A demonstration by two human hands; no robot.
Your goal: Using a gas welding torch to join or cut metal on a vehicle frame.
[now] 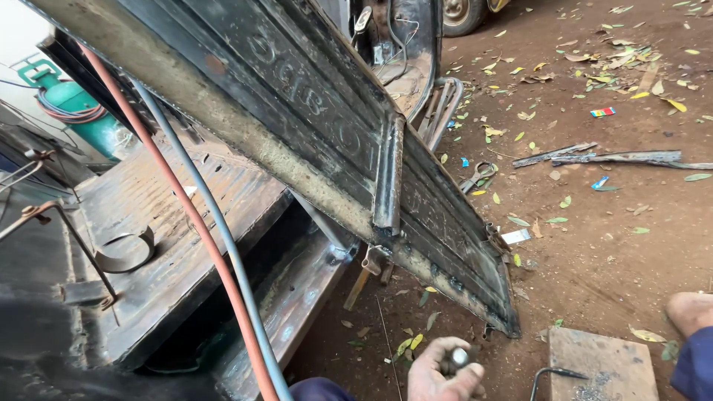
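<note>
My left hand (444, 371) is at the bottom centre, low over the red dirt, closed on a small dark metal pin (457, 358) with a shiny round end. It is just below the lower corner of a worn black metal tailgate (327, 126) that slants across the view. A rusty hinge lug (373, 260) hangs from the tailgate's lower edge, above the hand and apart from it. My right hand is out of view.
A red hose (194, 215) and a grey hose (223, 238) run down across the ribbed truck bed (171, 223). A green gas cylinder (82, 111) stands far left. A flat board (601, 356) with a hooked rod (553, 373) lies at right, beside a bare foot (689, 312). Pliers (479, 177) and metal strips (594, 156) lie on the dirt.
</note>
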